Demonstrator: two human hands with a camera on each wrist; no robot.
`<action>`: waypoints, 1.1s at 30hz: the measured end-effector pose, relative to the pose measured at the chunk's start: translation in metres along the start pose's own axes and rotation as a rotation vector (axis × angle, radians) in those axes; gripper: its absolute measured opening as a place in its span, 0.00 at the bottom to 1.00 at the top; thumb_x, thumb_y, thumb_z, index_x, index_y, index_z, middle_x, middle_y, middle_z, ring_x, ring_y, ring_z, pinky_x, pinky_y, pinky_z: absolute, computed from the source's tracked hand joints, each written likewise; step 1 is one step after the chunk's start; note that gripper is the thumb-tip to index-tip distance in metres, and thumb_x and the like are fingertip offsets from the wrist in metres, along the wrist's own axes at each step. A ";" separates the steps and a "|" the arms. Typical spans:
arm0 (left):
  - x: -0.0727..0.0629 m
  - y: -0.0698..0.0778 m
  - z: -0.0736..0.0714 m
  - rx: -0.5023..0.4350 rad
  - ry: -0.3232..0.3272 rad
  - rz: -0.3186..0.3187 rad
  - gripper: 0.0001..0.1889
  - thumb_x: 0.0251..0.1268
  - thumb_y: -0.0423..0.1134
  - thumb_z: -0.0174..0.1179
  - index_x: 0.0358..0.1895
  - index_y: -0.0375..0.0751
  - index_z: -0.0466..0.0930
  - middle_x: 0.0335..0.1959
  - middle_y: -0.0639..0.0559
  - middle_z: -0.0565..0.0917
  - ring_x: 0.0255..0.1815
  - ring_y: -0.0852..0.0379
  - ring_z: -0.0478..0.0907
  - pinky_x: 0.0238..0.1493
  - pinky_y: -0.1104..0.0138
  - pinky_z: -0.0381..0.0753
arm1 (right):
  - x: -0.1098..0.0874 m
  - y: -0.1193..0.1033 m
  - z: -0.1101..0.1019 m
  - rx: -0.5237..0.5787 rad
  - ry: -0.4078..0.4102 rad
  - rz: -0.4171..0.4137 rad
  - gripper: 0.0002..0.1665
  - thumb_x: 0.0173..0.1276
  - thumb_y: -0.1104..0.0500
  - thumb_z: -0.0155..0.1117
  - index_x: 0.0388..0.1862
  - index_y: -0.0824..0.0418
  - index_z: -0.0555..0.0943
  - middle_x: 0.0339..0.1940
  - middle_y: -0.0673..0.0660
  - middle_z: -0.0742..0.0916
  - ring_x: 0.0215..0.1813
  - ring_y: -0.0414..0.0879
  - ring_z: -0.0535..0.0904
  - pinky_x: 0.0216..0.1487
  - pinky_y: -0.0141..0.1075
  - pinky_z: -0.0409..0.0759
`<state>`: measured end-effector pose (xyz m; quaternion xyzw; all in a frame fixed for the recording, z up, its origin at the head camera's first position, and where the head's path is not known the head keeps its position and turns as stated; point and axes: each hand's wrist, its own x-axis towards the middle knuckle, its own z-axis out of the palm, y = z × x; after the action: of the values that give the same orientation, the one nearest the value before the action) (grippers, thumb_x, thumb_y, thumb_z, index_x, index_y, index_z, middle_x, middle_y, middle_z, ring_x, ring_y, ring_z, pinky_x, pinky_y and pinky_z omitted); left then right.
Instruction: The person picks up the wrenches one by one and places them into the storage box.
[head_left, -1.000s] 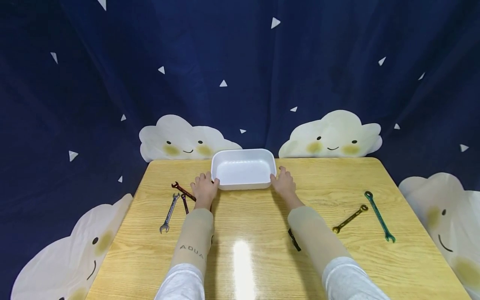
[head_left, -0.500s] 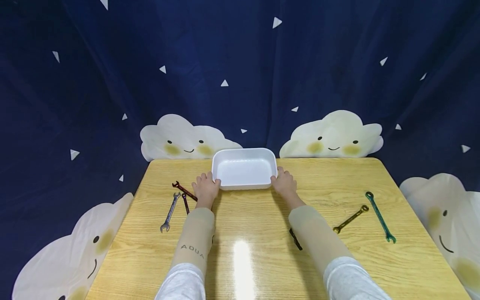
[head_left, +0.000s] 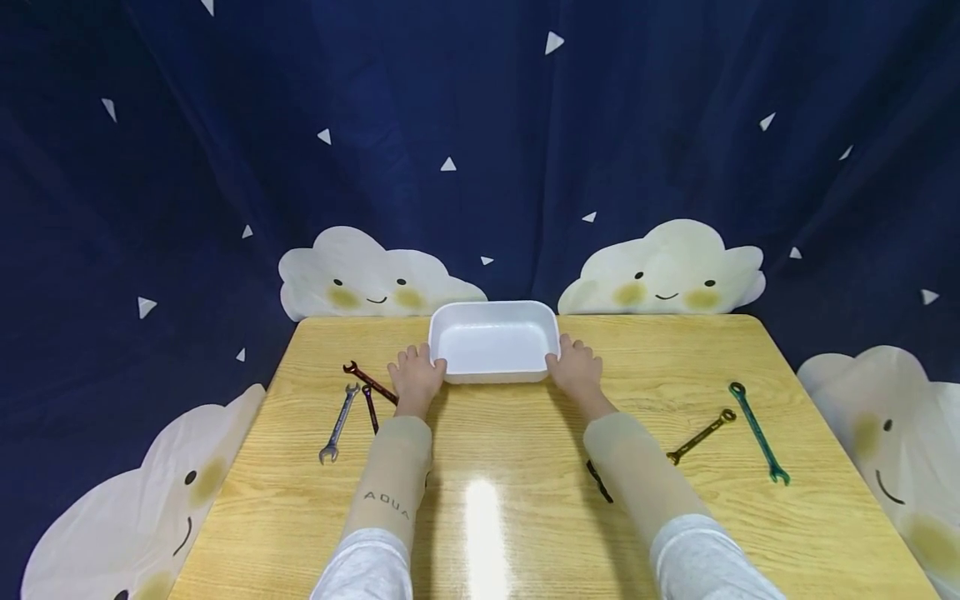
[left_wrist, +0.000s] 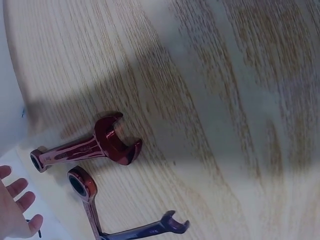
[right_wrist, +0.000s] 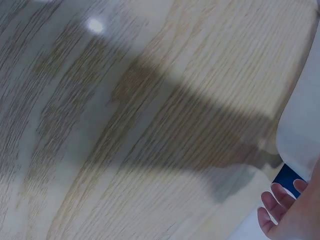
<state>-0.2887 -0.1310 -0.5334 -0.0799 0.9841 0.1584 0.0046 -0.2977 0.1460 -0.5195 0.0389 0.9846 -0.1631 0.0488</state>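
Note:
A white rectangular plastic bin [head_left: 494, 377] stands at the far middle of the table, nothing visible inside. My left hand [head_left: 416, 377] holds its near left corner, thumb at the front and other fingers spread along the outside. At the near right corner, my right hand [head_left: 578, 371] holds it in the same way. Both wrist views catch the fingers only at the frame edge, the thumbs out of sight. Beside my left hand lie a dark red wrench [left_wrist: 117, 141], a second reddish wrench [left_wrist: 82, 181] and a purplish-silver wrench [left_wrist: 150, 230].
On the right half of the wooden table [head_left: 495, 442] lie a gold wrench [head_left: 701, 437] and a green wrench [head_left: 759, 433]. A black tool [head_left: 598, 482] is partly hidden by my right forearm. A dark blue curtain [head_left: 480, 150] with clouds hangs behind the far edge.
The bin has shifted slightly right and a little towards me, and both hands have moved with it. The wrenches stay where they were.

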 end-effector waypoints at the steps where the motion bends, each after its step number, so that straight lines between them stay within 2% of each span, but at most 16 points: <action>1: 0.000 0.000 0.000 -0.001 0.002 0.003 0.27 0.60 0.53 0.38 0.56 0.41 0.67 0.51 0.41 0.69 0.52 0.43 0.62 0.54 0.47 0.58 | 0.000 0.001 0.000 -0.006 0.004 -0.006 0.34 0.66 0.45 0.42 0.66 0.63 0.60 0.56 0.68 0.72 0.55 0.63 0.68 0.52 0.57 0.64; 9: -0.002 0.001 0.002 0.023 0.014 0.025 0.28 0.59 0.55 0.38 0.56 0.41 0.67 0.51 0.41 0.69 0.52 0.43 0.63 0.53 0.47 0.59 | 0.004 0.012 0.004 -0.076 0.009 -0.045 0.37 0.65 0.41 0.40 0.67 0.61 0.59 0.57 0.67 0.71 0.56 0.63 0.67 0.53 0.58 0.63; 17: -0.005 0.001 0.002 0.041 0.004 0.050 0.29 0.57 0.54 0.38 0.59 0.41 0.65 0.54 0.40 0.68 0.54 0.43 0.62 0.55 0.46 0.58 | 0.002 0.019 0.003 -0.110 0.031 -0.093 0.37 0.63 0.40 0.40 0.65 0.61 0.61 0.54 0.68 0.73 0.54 0.63 0.68 0.52 0.58 0.64; 23: -0.009 0.001 0.006 0.023 -0.001 0.068 0.30 0.57 0.52 0.37 0.61 0.39 0.63 0.57 0.39 0.67 0.57 0.43 0.61 0.57 0.45 0.55 | -0.001 0.023 0.003 -0.128 0.038 -0.095 0.36 0.63 0.40 0.39 0.64 0.59 0.62 0.53 0.66 0.73 0.53 0.62 0.68 0.51 0.58 0.64; 33: -0.015 0.004 0.009 0.051 0.007 0.084 0.30 0.57 0.51 0.36 0.61 0.39 0.62 0.56 0.40 0.67 0.55 0.44 0.62 0.54 0.46 0.57 | -0.009 0.031 0.005 -0.150 0.070 -0.121 0.36 0.63 0.39 0.40 0.64 0.60 0.63 0.52 0.66 0.74 0.51 0.62 0.70 0.48 0.56 0.65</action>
<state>-0.2742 -0.1222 -0.5400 -0.0390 0.9903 0.1331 -0.0034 -0.2851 0.1727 -0.5325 -0.0190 0.9957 -0.0899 0.0072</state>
